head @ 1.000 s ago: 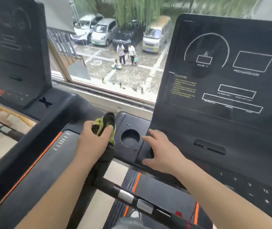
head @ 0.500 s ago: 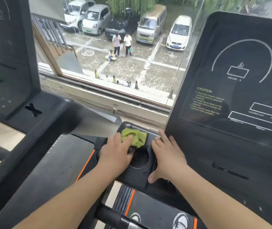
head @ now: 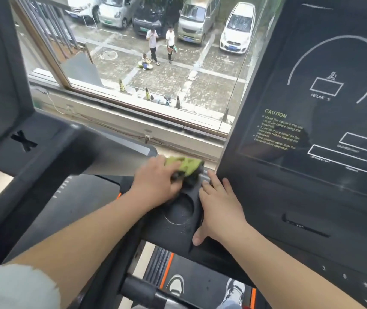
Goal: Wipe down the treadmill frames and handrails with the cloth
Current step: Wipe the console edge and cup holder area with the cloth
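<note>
The left hand [head: 155, 181] has its fingers curled over a soft green cloth [head: 186, 165] and pushes it down on the far end of a black plastic cup tray [head: 176, 230]. The cloth sits at the back edge of the tray, just beside the corner of the big black screen panel [head: 311, 197]. The right hand [head: 220, 208] holds nothing. Its fingers are straight and it lies flat on the right edge of the tray, with the thumb hanging over the near edge.

I think the job is in its early or middle part. Right now the cloth is rubbing only the top of the tray. The round cup hole [head: 179, 210] has tiny specks around it, so it may need more wiping. The black handrail bar [head: 138, 291] down low and the long side frames look like they are left to do, but I cannot tell for sure if they are clean.
</note>
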Demonstrator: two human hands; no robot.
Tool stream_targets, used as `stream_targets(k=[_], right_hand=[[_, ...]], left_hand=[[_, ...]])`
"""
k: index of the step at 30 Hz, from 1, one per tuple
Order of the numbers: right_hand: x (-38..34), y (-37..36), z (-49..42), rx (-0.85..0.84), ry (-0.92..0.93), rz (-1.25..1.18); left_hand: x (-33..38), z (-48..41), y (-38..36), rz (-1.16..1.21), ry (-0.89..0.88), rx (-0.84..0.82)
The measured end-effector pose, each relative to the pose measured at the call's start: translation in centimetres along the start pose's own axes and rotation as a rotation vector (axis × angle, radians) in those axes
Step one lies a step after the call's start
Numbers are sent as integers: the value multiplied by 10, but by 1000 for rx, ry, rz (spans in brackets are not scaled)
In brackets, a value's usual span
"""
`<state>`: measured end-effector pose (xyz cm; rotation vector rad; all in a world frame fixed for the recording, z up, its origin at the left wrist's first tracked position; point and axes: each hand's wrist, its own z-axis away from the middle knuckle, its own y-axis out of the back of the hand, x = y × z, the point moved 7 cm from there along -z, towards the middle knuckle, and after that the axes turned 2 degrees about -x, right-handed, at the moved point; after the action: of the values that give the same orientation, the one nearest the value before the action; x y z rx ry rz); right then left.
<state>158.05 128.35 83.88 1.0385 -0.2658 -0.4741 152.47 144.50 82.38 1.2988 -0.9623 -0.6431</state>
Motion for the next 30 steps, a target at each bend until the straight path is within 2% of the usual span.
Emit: stream_targets(k=[3, 4, 5, 8, 10, 11, 12, 15, 16, 17, 20, 22, 24, 26, 30], right_hand=[[0, 1, 1, 17, 18, -21], [1, 1, 2, 26, 23, -25], [2, 1, 3, 31, 29, -28], [2, 1, 5, 33, 41, -53], [2, 2, 5, 37, 36, -61], [2, 2, 5, 35, 34, -52], [1, 3, 5, 27, 34, -41], [1, 3, 5, 22, 26, -36], [0, 4, 6, 27, 22, -35], [-1, 5, 7, 28, 26, -32], [1, 7, 10, 74, 36, -59], [3, 9, 12, 106, 52, -61], [5, 9, 13, 116, 68, -55], [5, 7, 12, 105, 72, -64], [6, 8, 11, 95, 74, -104]], left_hand=[[-13, -37, 6, 103, 286, -57], [-6, -35, 3, 117, 295, -68], [7, -26, -1, 116, 241, -67], [43, 27, -16, 162, -81, -36], [36, 33, -15, 128, -239, -26], [23, 19, -14, 76, -253, -27], [9, 1, -6, 46, -191, -32], [-24, -45, 12, 96, 146, -61], [-15, -49, 11, 119, 153, -92], [2, -44, 10, 136, 95, -117], [52, -6, -1, 159, -231, -159], [47, -12, 2, 82, -284, -136], [29, -47, 4, -12, -142, -142], [18, -81, 1, -110, 29, -244], [39, -109, -27, -46, 85, -513]])
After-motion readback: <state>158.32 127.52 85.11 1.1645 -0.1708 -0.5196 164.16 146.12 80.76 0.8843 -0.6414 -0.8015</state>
